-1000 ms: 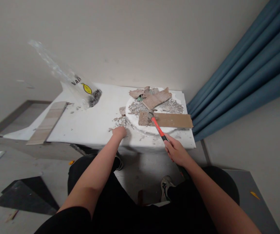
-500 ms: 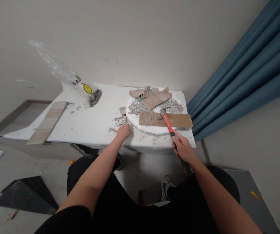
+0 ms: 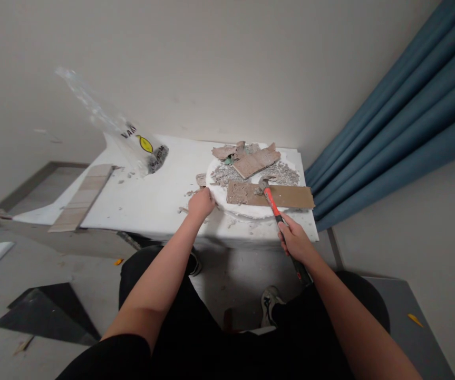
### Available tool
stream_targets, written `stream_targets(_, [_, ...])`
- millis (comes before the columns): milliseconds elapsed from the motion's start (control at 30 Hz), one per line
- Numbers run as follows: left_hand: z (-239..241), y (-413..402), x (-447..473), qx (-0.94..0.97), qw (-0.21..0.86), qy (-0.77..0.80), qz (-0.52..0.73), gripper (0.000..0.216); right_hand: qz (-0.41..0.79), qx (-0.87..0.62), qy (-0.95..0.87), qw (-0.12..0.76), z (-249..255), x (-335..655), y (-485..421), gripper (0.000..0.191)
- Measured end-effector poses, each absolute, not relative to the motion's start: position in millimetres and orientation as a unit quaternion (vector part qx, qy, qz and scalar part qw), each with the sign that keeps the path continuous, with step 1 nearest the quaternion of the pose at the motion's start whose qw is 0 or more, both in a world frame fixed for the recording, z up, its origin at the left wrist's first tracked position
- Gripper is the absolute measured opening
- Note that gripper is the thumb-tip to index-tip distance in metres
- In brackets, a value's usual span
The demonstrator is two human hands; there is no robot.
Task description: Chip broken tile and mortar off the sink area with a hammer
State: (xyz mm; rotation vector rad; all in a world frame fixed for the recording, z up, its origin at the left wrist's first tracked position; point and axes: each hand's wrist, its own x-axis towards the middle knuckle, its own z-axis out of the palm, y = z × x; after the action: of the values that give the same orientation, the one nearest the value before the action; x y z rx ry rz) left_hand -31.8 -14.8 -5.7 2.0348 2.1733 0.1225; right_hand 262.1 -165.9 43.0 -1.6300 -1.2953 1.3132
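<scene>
The right hand (image 3: 296,241) has its fingers wrapped around the hammer (image 3: 275,208), whose head rests on the long tile (image 3: 286,196). The left hand (image 3: 201,203) hides its fingers at the round slab (image 3: 251,211) edge on the bench (image 3: 148,200); their state I cannot tell.

A hammer (image 3: 274,208) with a red and black handle is lying slanted, its metal head resting on a long brown tile (image 3: 270,195). The tile is lying flat across a white round slab (image 3: 251,210), its left end cracked, with rubble (image 3: 251,166) sitting behind it.
</scene>
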Motion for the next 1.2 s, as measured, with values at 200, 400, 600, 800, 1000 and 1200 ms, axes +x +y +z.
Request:
stream_targets(200, [-27, -5, -68, 0.625, 0.172, 0.739, -0.183, 0.045, 0.499, -0.614, -0.512, 0.335, 35, 265, -165, 0.058])
stream_targets(400, [-52, -7, -65, 0.599, 0.174, 0.773, -0.114, 0.047, 0.498, -0.620, -0.511, 0.327, 32, 265, -165, 0.056])
stream_targets(600, [-53, -3, -63, 0.596, 0.177, 0.777, -0.102, 0.041, 0.495, -0.618, -0.518, 0.323, 33, 266, -165, 0.060])
stream_targets(800, [-51, -1, -57, 0.602, 0.183, 0.771, -0.100, 0.037, 0.483, -0.624, -0.527, 0.315, 33, 267, -165, 0.056])
stream_targets(1000, [-40, 3, -61, 0.590, 0.171, 0.787, -0.054, 0.038, 0.486, -0.624, -0.528, 0.308, 33, 267, -166, 0.056])
stream_targets(1200, [-17, 5, -51, 0.623, 0.169, 0.730, 0.224, 0.027, 0.480, -0.630, -0.531, 0.302, 32, 266, -165, 0.059])
